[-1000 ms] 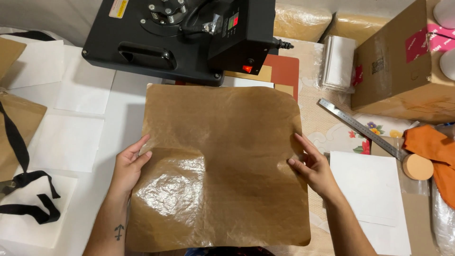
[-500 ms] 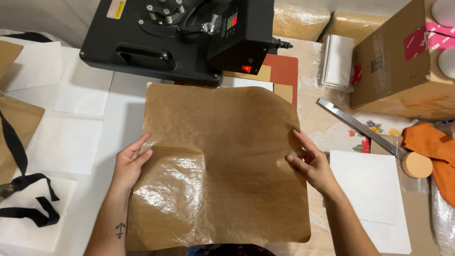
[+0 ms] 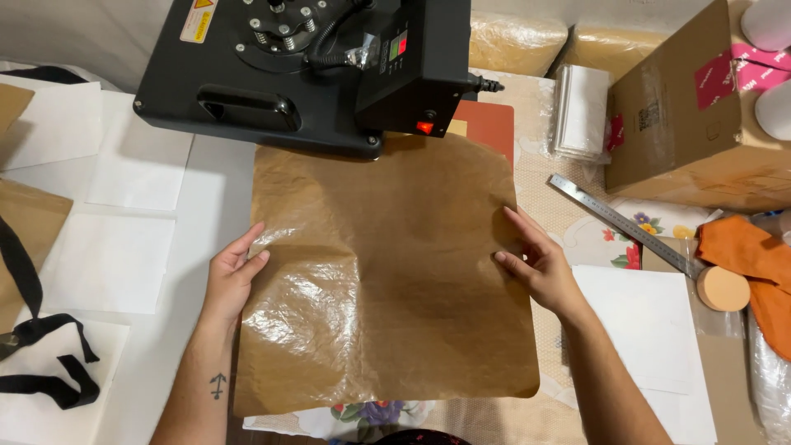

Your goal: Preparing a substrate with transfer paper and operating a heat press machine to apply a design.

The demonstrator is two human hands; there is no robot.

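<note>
A large crinkled brown sheet of parchment-like paper (image 3: 387, 272) lies spread on the table in front of a black heat press (image 3: 305, 70). My left hand (image 3: 232, 276) grips the sheet's left edge, fingers curled over it. My right hand (image 3: 540, 264) rests on the right edge with the fingers flat on top. The sheet's far edge reaches under the front of the press, beside a red pad (image 3: 488, 124).
White paper sheets (image 3: 107, 264) and black-strapped bags (image 3: 33, 330) lie to the left. On the right are a metal ruler (image 3: 618, 222), a cardboard box (image 3: 684, 124), orange cloth (image 3: 750, 255), a round sponge (image 3: 723, 288) and a white sheet (image 3: 651, 330).
The sheet has slid slightly away from me toward the press. Both hands moved with it and keep their places on its side edges.
</note>
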